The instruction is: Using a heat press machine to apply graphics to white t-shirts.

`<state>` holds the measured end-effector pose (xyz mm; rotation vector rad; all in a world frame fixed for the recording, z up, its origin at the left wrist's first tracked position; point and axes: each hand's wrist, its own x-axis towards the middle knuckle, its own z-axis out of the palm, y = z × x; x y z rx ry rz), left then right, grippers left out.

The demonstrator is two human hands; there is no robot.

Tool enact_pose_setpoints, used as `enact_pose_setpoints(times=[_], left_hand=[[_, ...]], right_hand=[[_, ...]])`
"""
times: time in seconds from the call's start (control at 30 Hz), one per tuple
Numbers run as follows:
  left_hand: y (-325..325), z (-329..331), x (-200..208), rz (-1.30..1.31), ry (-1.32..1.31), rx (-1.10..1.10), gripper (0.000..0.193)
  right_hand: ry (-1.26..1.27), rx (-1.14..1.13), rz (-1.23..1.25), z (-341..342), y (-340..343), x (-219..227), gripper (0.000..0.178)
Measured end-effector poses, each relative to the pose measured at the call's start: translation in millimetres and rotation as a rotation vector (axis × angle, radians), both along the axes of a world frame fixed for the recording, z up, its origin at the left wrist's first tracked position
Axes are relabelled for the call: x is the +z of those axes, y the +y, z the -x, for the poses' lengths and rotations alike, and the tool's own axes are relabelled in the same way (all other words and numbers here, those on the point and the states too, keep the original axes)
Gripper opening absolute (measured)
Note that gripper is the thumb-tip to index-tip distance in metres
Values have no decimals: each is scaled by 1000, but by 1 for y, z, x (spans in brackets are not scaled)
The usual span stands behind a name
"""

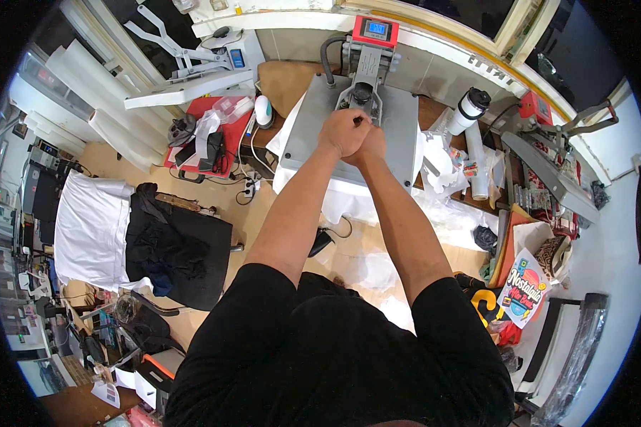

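Observation:
In front of me stands a heat press with its grey upper plate [306,135] down and level. White fabric [345,203] sticks out from under the plate's near edge. My left hand [343,133] and my right hand [371,144] are together at the middle of the press, fingers curled round its handle, which they mostly hide. Both arms reach straight forward. Just beyond my hands is a black knob [362,92], and at the back a red control box [374,32] has a lit blue display.
To the left a second press [189,89] stands raised beside a red tray [221,142] with cables. A black chair [199,242] holds white and black garments. On the right are a white tumbler [470,110], clear film, another press [555,174] and a printed sheet [523,288].

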<state>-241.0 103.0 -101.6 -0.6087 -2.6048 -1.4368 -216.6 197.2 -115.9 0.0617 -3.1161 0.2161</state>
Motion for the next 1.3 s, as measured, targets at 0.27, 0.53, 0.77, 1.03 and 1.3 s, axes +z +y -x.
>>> enact_pose_setpoints(times=[0.27,0.53,0.77,1.03,1.3], left_hand=[[0,-3,2,10,15,-26,24],[-2,-5,4,20,-1,-17,23],[-4,-4,5,-2,30,-50,24],[-1,-5,5,-3,-14,-26,24],[-1,-3,3,10,25,-22,25]], right_hand=[[76,-55,98,0,1,-9,48],[74,-51,60,4,0,-14,47],[36,-44,75,-3,-3,0,47],[23,-27,83,2,1,-7,44],[62,-28,58,2,1,-11,44]])
